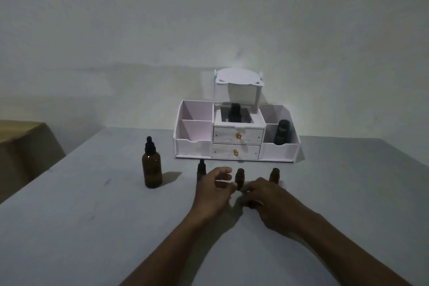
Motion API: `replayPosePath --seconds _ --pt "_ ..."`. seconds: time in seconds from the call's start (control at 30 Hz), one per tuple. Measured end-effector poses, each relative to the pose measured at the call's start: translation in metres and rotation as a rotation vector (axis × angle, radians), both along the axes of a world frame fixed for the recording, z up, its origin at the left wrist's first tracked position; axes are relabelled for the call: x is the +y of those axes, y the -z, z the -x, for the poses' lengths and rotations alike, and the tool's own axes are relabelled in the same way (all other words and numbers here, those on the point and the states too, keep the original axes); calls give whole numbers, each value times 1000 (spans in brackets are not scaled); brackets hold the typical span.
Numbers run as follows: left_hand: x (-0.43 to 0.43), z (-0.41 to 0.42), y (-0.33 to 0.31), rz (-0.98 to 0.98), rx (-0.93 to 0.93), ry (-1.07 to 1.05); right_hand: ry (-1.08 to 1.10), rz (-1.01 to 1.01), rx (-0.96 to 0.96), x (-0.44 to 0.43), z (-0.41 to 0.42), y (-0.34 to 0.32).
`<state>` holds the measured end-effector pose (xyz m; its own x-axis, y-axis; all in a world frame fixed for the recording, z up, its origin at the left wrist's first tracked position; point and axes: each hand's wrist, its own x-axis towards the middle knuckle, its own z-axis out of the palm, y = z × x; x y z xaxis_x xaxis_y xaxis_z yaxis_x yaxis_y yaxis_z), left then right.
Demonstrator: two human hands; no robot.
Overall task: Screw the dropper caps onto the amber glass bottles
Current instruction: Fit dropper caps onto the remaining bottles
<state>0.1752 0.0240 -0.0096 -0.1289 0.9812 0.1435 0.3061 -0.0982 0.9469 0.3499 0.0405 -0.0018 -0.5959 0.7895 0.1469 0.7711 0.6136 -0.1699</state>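
Note:
A tall amber bottle [152,167] with a black dropper cap stands on the table at the left. A small capped bottle [201,168] stands half hidden behind my left hand [214,193], whose curled fingers are apart and hold nothing. A small amber bottle [239,177] without a cap stands just beyond the gap between my hands. Another uncapped small bottle [274,174] stands behind my right hand [264,202]. That hand lies fingers-down on the table over something small and dark; whether it grips it is unclear.
A white organiser [236,144] with two drawers, side compartments and a small mirror stands at the table's [92,227] far edge. It holds a dark bottle [281,132] on the right and a dark item [235,112] in the middle. A brown cloth-covered surface [23,146] is at the far left.

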Motion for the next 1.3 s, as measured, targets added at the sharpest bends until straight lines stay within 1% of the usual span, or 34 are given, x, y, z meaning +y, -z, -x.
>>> replayPosePath --seconds 0.1,0.13,0.17,0.2,0.27,0.33,0.43,0.5,0.63,0.77,0.87,0.97,1.1,1.3 --pt "7 -8 2 49 -50 -38 -4 -5 -13 7 -4 -5" --pt "9 -9 3 64 -80 -46 6 -4 8 9 -6 -9" --pt "11 -10 3 80 -105 -48 16 -15 83 12 -9 -14" --pt "13 -10 3 98 -125 -47 25 -44 216 17 -12 -19" --pt "18 -11 3 116 -149 -47 65 -94 553 23 -14 -30" --pt "25 -11 2 109 -123 -45 135 -62 819 30 -6 -41" --pt "32 -13 0 110 -106 -51 194 38 1060 42 10 -43" --pt "33 -14 1 111 -119 -53 237 76 1145 46 16 -37" --pt "32 -14 6 96 -88 -44 270 98 1135 48 20 -22" --pt "32 -15 7 65 -83 -35 299 77 1037 51 22 -13" --pt "29 -16 10 38 -21 1 306 79 961 53 23 -5" --pt "27 -16 10 9 -17 5 317 68 869 52 26 3" --pt "26 -15 11 -4 -24 17 330 80 889 50 30 10" --pt "27 -16 14 -41 40 7 336 48 922 50 33 10"
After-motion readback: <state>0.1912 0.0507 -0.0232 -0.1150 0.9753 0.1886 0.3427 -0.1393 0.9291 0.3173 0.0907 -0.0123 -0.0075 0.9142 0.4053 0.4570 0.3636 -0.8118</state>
